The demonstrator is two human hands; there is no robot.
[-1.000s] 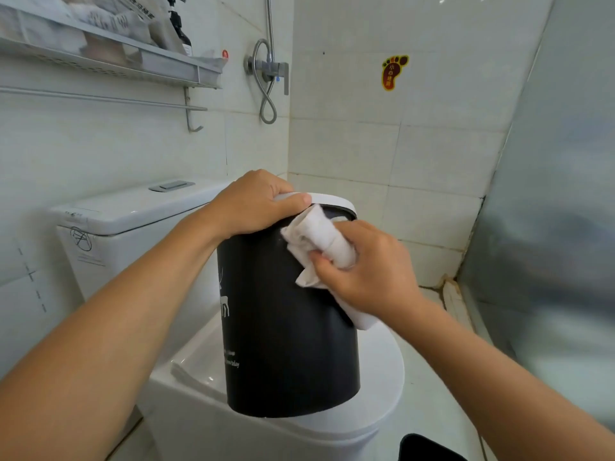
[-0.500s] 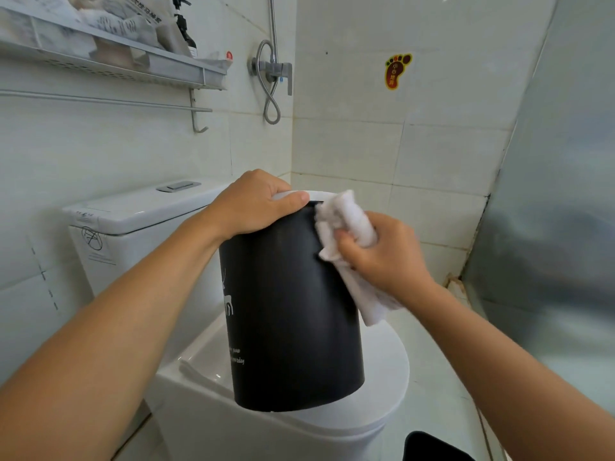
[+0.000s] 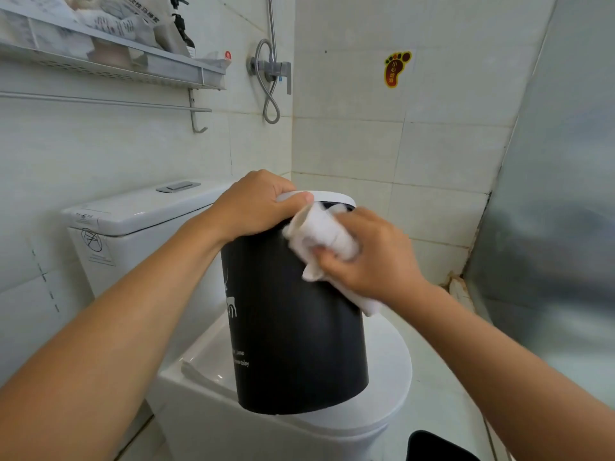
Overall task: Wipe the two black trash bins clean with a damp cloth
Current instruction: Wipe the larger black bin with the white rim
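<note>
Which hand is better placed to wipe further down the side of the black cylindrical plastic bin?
Right. The right hand already grips the white cloth against the upper side of the black cylindrical plastic bin, while the left hand grips its white rim, steadying it on the white toilet lid.

Bin (image 3: pixel 296 327) stands on the closed toilet lid (image 3: pixel 389 371), cistern (image 3: pixel 133 224) behind and to its left. Left hand (image 3: pixel 256 204) on the bin's top rim, left side. Right hand (image 3: pixel 372 257) presses a cloth (image 3: pixel 319 234) against the bin's upper right wall. Second bin (image 3: pixel 439 447) on the floor, lower right of the toilet. Shelf (image 3: pixel 116 61) on the wall above the cistern; shower valve (image 3: pixel 276 69) right of the shelf.
</note>
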